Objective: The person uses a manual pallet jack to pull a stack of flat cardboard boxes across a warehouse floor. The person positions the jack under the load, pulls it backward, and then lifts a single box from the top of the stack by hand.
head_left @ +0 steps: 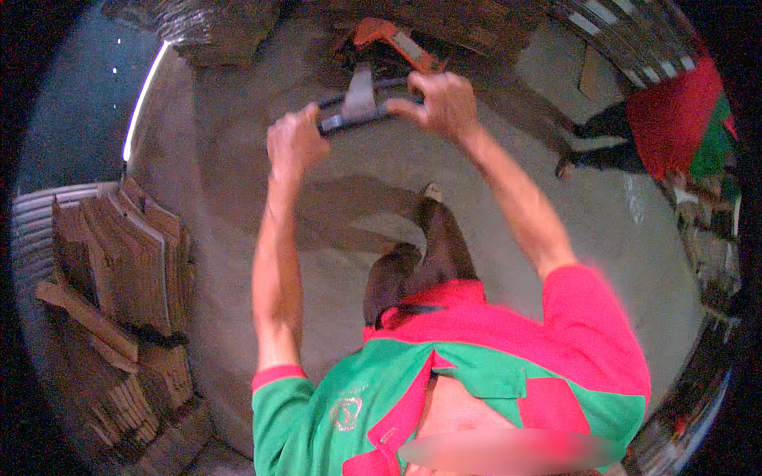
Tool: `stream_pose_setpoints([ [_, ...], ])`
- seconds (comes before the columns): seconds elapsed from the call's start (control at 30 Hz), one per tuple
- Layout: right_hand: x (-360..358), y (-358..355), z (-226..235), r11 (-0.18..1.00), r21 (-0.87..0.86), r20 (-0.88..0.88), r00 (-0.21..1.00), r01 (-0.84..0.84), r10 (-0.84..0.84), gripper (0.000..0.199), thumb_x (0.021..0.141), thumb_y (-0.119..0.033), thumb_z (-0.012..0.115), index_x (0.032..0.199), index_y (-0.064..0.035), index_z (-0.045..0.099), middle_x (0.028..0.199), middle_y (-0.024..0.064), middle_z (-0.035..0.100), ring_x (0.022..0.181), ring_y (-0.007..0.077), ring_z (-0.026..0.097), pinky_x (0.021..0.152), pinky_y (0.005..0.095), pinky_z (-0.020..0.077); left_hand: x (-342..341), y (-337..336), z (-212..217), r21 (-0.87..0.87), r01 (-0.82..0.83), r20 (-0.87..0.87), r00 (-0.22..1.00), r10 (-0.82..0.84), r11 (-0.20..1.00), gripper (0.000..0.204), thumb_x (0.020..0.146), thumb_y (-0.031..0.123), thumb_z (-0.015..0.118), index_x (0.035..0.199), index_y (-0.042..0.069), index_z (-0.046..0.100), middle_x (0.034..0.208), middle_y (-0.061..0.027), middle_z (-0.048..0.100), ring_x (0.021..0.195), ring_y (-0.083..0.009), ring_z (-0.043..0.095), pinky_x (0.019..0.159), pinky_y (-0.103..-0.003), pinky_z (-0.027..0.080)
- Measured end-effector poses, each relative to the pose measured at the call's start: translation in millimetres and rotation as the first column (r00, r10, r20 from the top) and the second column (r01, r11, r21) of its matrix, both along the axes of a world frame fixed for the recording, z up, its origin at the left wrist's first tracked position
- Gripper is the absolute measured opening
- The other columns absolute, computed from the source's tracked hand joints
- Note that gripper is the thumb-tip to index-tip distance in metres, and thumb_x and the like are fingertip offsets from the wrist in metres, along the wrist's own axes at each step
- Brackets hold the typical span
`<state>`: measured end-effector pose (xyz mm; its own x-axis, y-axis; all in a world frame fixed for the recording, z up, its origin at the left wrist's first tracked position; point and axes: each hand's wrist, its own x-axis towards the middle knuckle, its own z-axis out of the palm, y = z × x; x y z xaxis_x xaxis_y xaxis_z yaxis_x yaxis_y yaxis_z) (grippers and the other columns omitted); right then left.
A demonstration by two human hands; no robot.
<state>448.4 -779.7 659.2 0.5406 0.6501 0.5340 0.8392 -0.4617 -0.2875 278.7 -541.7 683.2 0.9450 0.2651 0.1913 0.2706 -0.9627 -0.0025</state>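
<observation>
Both my arms reach forward to the dark loop handle (353,120) of an orange pallet jack (379,33). My left hand (297,144) is closed round the left end of that handle. At its right end my right hand (446,105) grips the loop, with the thumb along the near bar. A pale grey shaft (360,89) runs from the handle toward the orange body. What sits under the load beyond the jack is too dark to make out.
Stacked flattened cardboard (119,254) stands on the left, by a ribbed grey panel (36,238). A wrapped load (214,28) is at the far left. Another person (675,119) in red and green stands at the right. Cluttered goods (710,246) line the right edge.
</observation>
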Motion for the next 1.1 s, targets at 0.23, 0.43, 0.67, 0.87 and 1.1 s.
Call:
stream_pose_setpoints([
  [0.23,-192.7,-87.7,-186.9,0.817,-0.414,-0.499,0.851,-0.401,0.165,0.068,0.079,-0.076,0.062,0.091,-0.0099,0.072,0.073,0.0132,0.067,0.069,0.0340,0.066,0.064,0.0475,0.0493,-187.0,-102.1,-232.3,-0.277,-0.294,-0.691,0.723,0.024,0.915,0.019,0.074,0.017,0.073,0.091,0.010,0.072,0.083,-0.0136,0.072,0.080,-0.0337,0.071,0.080,-0.051,0.055],
  [0.43,-116.5,-9.7,-120.4,0.635,-0.501,-0.664,0.732,-0.588,0.153,0.074,0.082,-0.079,0.056,0.107,-0.0109,0.072,0.085,0.0207,0.071,0.087,0.0422,0.070,0.076,0.0533,0.0548,-147.6,2.5,-170.8,-0.284,-0.114,-0.718,0.683,-0.133,0.952,0.021,0.075,0.021,0.071,0.093,0.011,0.074,0.084,-0.0157,0.073,0.083,-0.0363,0.072,0.075,-0.048,0.058],
  [0.67,-8.7,141.9,32.2,0.973,-0.206,-0.213,0.975,-0.105,0.060,0.054,0.080,-0.064,0.071,0.077,-0.0105,0.064,0.072,0.0152,0.066,0.067,0.0349,0.066,0.059,0.0465,0.0490,-9.7,132.5,20.7,-0.008,-0.147,-0.180,0.973,0.143,0.989,0.026,0.080,0.010,0.065,0.107,0.012,0.066,0.085,-0.0158,0.071,0.080,-0.0354,0.071,0.066,-0.049,0.055],
  [0.87,-207.7,22.9,-184.4,0.789,-0.506,-0.534,0.845,-0.348,0.031,0.073,0.078,-0.079,0.060,0.097,-0.0098,0.075,0.085,0.0168,0.072,0.081,0.0368,0.067,0.080,0.0542,0.0508,-215.7,-17.2,-242.9,-0.321,-0.355,-0.622,0.779,0.087,0.878,0.048,0.064,0.031,0.087,0.104,0.010,0.071,0.094,-0.0114,0.073,0.093,-0.0326,0.069,0.082,-0.048,0.051],
  [1.1,-117.8,63.4,-147.5,0.589,-0.627,-0.607,0.794,-0.509,0.040,0.076,0.078,-0.082,0.057,0.105,-0.0126,0.074,0.098,0.0247,0.071,0.098,0.0439,0.067,0.085,0.0548,0.0524,-152.3,65.9,-211.8,-0.251,0.011,-0.515,0.845,-0.143,0.968,0.027,0.070,0.023,0.076,0.094,0.012,0.071,0.092,-0.0143,0.072,0.089,-0.0326,0.071,0.074,-0.048,0.057],
])
